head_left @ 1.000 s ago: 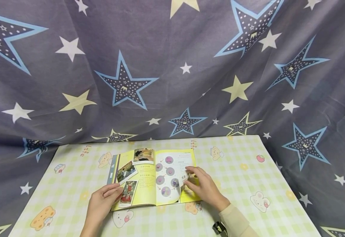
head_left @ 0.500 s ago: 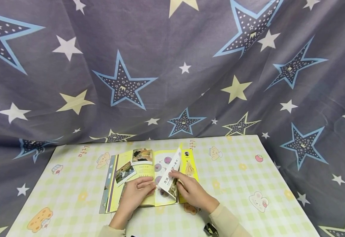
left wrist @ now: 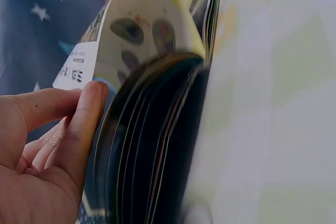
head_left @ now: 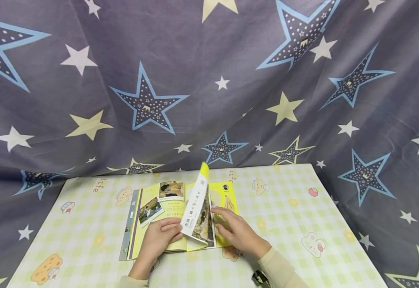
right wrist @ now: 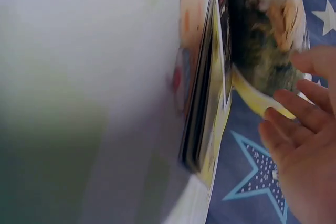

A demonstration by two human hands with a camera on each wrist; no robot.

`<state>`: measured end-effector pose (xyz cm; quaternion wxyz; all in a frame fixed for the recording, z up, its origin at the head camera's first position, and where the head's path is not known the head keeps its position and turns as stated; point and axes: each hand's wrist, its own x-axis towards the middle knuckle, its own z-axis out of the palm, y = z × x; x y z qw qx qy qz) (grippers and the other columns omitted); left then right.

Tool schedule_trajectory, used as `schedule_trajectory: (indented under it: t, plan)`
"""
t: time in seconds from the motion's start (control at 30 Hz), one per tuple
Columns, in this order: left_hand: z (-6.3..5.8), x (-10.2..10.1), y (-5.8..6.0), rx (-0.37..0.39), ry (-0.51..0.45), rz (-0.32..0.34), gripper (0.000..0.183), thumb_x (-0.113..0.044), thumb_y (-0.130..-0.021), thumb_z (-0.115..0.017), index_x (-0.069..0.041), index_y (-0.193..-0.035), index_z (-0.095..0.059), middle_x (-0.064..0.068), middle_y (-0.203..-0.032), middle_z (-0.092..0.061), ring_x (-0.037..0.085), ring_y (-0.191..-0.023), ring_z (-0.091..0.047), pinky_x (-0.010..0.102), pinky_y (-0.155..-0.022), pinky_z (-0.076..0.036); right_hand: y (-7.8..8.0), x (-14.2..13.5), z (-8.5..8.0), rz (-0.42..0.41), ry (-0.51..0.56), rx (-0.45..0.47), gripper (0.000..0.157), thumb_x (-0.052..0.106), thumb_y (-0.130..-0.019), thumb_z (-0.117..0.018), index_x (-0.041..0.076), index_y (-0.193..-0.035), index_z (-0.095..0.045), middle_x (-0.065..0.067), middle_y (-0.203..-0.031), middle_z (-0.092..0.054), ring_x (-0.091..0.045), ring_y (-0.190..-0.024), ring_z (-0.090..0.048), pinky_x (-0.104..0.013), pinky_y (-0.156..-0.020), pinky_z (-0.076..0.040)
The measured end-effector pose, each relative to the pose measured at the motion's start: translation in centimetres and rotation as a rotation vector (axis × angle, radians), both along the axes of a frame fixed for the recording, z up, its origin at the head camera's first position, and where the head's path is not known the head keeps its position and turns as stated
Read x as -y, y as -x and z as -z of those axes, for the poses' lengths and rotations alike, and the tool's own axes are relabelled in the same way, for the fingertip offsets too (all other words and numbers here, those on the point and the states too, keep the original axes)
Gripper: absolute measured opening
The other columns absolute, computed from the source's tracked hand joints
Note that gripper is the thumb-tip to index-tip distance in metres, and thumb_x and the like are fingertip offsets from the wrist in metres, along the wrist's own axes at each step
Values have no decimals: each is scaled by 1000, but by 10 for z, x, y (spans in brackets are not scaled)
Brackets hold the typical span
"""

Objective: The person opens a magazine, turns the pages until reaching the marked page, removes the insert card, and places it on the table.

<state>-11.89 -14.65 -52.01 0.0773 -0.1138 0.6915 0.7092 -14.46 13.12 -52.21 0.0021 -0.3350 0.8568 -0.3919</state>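
A book [head_left: 173, 210] with yellow-edged, photo-filled pages lies spread on the table. One page [head_left: 196, 204] stands half lifted and curved between its two sides. My left hand [head_left: 159, 238] pinches that page's outer lower edge; in the left wrist view, the left thumb and index finger [left wrist: 92, 98] meet at the edge of the page [left wrist: 142, 14]. To the right of the raised page is my right hand [head_left: 241, 232], over the right-hand side of the book. In the right wrist view, the right hand's fingers [right wrist: 296, 106] are spread and loosely bent, gripping nothing.
The table [head_left: 285, 232] wears a pale green checked cloth printed with cartoon animals. Behind it hangs a dark curtain [head_left: 202, 120] patterned with stars. Near the right sleeve, a black strap-like object [head_left: 259, 278] shows at the bottom edge.
The right hand lifted a page from the right side and swung it leftward, then let go. The left hand moved right from the book's left edge and now pinches that page.
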Motion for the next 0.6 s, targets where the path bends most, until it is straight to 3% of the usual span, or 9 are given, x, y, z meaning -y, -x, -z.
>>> schedule_trajectory:
  t: [0.17,0.3,0.43,0.6]
  plan:
    - [2,34,-9,61,-18,-105,29,3,-90,-71,8,-118,-67,20,-98,-73,28,-82,-74,31,-76,-62,3,-13,3,32,-144,57,56,21,-100,-66,10,-150,-44,-10,-152,-44,-24,-142,-37,-46,-116,-36]
    - [4,66,-19,101,9,-174,36,1,-91,-71,10,-125,-63,17,-102,-73,23,-85,-74,30,-79,-61,3,-22,9,-13,-255,71,67,30,-93,-74,7,-148,-46,-19,-155,-37,-38,-145,-28,-57,-117,-29]
    - [8,93,-30,139,88,-213,39,-3,-93,-71,10,-128,-60,15,-101,-74,22,-84,-74,29,-78,-61,1,-28,12,-60,-322,59,76,36,-85,-82,9,-147,-48,-23,-156,-32,-45,-145,-24,-63,-115,-28]
    - [13,113,-40,163,142,-246,40,-4,-94,-70,12,-129,-59,15,-97,-74,22,-81,-74,30,-76,-62,0,-29,13,-68,-364,49,71,38,-85,-81,12,-144,-52,-21,-157,-31,-45,-144,-24,-63,-115,-27]
